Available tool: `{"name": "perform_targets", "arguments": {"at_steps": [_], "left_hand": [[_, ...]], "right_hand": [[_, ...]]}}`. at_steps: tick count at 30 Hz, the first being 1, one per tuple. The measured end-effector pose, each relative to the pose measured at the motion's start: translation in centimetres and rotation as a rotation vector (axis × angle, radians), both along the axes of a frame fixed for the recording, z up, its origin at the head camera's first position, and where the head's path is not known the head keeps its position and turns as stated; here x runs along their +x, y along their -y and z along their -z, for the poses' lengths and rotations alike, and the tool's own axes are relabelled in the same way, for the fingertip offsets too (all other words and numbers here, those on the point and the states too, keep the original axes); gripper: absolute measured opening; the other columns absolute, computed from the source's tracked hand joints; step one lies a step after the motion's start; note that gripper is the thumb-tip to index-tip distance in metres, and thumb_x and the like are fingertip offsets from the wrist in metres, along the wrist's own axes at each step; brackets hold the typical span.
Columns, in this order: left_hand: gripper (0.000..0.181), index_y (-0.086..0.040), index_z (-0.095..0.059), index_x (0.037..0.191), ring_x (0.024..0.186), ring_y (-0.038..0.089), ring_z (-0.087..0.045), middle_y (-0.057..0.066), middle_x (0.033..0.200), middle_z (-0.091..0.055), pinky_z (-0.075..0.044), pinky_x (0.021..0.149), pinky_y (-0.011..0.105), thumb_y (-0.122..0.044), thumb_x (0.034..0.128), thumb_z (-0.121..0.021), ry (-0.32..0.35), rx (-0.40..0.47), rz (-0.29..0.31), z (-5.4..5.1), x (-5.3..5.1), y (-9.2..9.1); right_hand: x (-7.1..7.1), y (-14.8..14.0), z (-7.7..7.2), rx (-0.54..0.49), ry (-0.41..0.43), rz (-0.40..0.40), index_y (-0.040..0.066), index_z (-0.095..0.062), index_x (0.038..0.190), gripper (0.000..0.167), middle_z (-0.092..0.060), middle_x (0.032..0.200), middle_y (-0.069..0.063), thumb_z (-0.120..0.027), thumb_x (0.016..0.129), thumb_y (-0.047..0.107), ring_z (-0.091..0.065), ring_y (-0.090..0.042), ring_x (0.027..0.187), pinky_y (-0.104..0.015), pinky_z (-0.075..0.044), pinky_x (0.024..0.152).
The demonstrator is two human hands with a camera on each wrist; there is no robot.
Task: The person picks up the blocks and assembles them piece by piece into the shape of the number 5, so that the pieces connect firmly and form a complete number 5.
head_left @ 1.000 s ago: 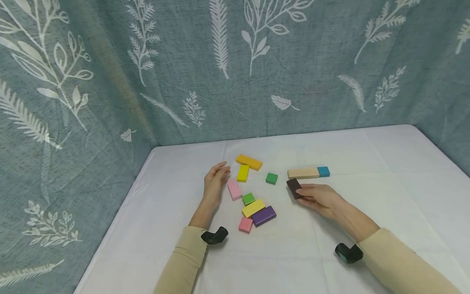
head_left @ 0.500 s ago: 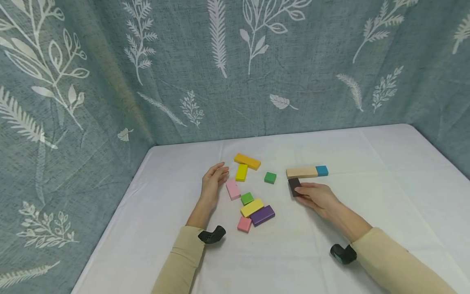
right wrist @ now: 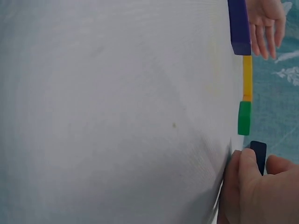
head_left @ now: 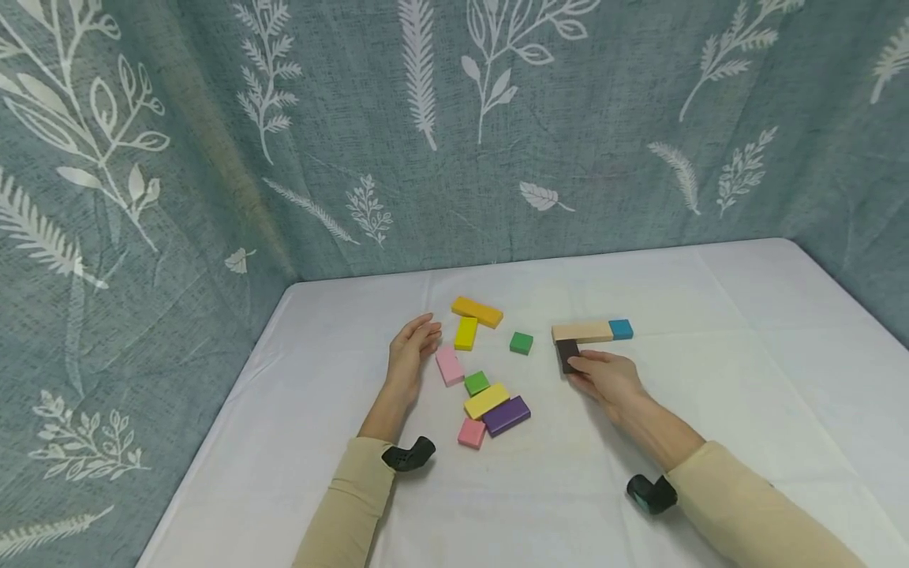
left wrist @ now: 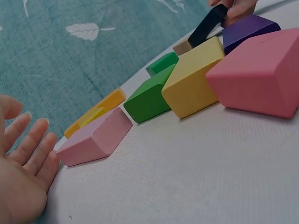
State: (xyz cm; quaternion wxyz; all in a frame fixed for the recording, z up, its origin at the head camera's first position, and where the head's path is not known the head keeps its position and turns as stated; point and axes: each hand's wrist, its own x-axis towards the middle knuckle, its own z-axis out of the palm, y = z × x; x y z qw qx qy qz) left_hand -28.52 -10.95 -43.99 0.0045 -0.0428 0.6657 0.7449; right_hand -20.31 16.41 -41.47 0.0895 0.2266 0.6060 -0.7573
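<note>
My right hand (head_left: 609, 384) pinches a black block (head_left: 567, 356) between thumb and fingers; its far end meets the near left side of a long beige block (head_left: 582, 332). A blue block (head_left: 621, 329) touches the beige block's right end. In the right wrist view the black block (right wrist: 258, 156) shows between my thumb and fingers. My left hand (head_left: 408, 359) rests with relaxed fingers, holding nothing, just left of a light pink block (head_left: 450, 366). The left wrist view shows the fingers of my left hand (left wrist: 25, 168) beside that pink block (left wrist: 96, 138).
Between the hands lie a dark green block (head_left: 521, 342), a light green block (head_left: 476, 383), a pale yellow block (head_left: 486, 401), a purple block (head_left: 507, 416) and a rose block (head_left: 472, 433). Farther back, an orange block (head_left: 477, 312) adjoins a bright yellow block (head_left: 465, 333). A patterned curtain (head_left: 426, 205) hangs behind.
My right hand has moved the black block slightly away from me and turned it more upright in the head view, up against the beige block. The left hand has stayed in place.
</note>
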Motion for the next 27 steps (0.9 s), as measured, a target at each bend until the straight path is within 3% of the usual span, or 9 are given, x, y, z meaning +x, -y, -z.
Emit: {"name": "perform_targets", "arguments": {"at_steps": [4,11,14,17,19,21,24,27], "left_hand": [[0.036,0.001,-0.05,0.133,0.098,0.012,-0.059,0.017,0.119,-0.058,-0.047,0.09,0.024,-0.013,0.1004,-0.047,0.004,-0.003,0.006,0.1,0.0,0.0],[0.037,0.002,-0.05,0.133,0.097,0.012,-0.059,0.013,0.116,-0.06,-0.048,0.087,0.021,-0.014,0.1,-0.048,0.002,0.004,0.001,0.1,0.0,0.0],[0.037,0.002,-0.05,0.133,0.097,0.011,-0.059,0.012,0.115,-0.06,-0.048,0.086,0.02,-0.014,0.1,-0.048,0.009,0.004,0.002,0.1,0.0,0.0],[0.036,0.001,-0.05,0.134,0.097,0.011,-0.058,0.012,0.115,-0.059,-0.048,0.086,0.02,-0.013,0.1001,-0.047,0.016,0.005,0.004,0.1,-0.1,-0.1],[0.036,0.001,-0.05,0.133,0.096,0.011,-0.059,0.012,0.116,-0.059,-0.048,0.087,0.02,-0.013,0.1,-0.048,0.016,0.009,0.003,0.2,-0.1,-0.1],[0.036,0.0,-0.051,0.133,0.096,0.011,-0.059,0.013,0.116,-0.059,-0.048,0.087,0.02,-0.013,0.0998,-0.048,0.016,0.01,0.002,0.2,-0.1,-0.1],[0.035,0.0,-0.051,0.132,0.096,0.011,-0.059,0.014,0.117,-0.059,-0.048,0.088,0.021,-0.013,0.0998,-0.048,0.014,0.006,0.003,0.2,-0.1,0.0],[0.035,0.0,-0.051,0.132,0.098,0.013,-0.058,0.015,0.118,-0.058,-0.047,0.089,0.022,-0.013,0.0999,-0.048,0.012,0.003,0.004,0.2,-0.1,0.0]], "right_hand": [[0.2,0.0,-0.1,0.01,-0.003,-0.023,-0.015,-0.028,0.14,0.051,-0.032,0.139,-0.033,-0.05,0.096,-0.002,-0.046,-0.031,0.12,-0.021,-0.047,0.089],[0.3,0.0,-0.3,0.052,0.015,-0.035,-0.014,-0.03,0.141,0.049,-0.036,0.135,-0.032,-0.047,0.097,0.001,-0.057,-0.01,0.084,-0.016,-0.051,0.077],[0.4,0.1,-0.4,0.063,0.008,-0.047,-0.013,-0.028,0.142,0.05,-0.033,0.138,-0.032,-0.046,0.096,-0.002,-0.057,-0.019,0.099,-0.016,-0.05,0.08],[0.7,0.1,-0.4,0.083,-0.013,-0.06,-0.015,-0.026,0.142,0.052,-0.03,0.141,-0.033,-0.047,0.094,-0.007,-0.047,-0.032,0.12,-0.02,-0.049,0.086],[0.8,0.1,-0.3,0.103,-0.021,-0.061,-0.015,-0.027,0.141,0.053,-0.031,0.14,-0.033,-0.048,0.094,-0.008,-0.043,-0.035,0.125,-0.022,-0.048,0.088],[1.0,0.1,-0.3,0.136,-0.021,-0.058,-0.014,-0.029,0.141,0.053,-0.034,0.137,-0.031,-0.05,0.093,-0.007,-0.049,-0.032,0.12,-0.022,-0.049,0.086],[1.2,-0.1,-0.2,0.182,-0.013,-0.051,-0.013,-0.033,0.14,0.051,-0.041,0.13,-0.029,-0.053,0.093,-0.004,-0.061,-0.02,0.099,-0.019,-0.051,0.08],[1.3,-0.1,-0.1,0.222,-0.006,-0.051,-0.011,-0.037,0.138,0.05,-0.046,0.124,-0.026,-0.056,0.093,-0.001,-0.062,-0.007,0.079,-0.017,-0.052,0.073]]}}
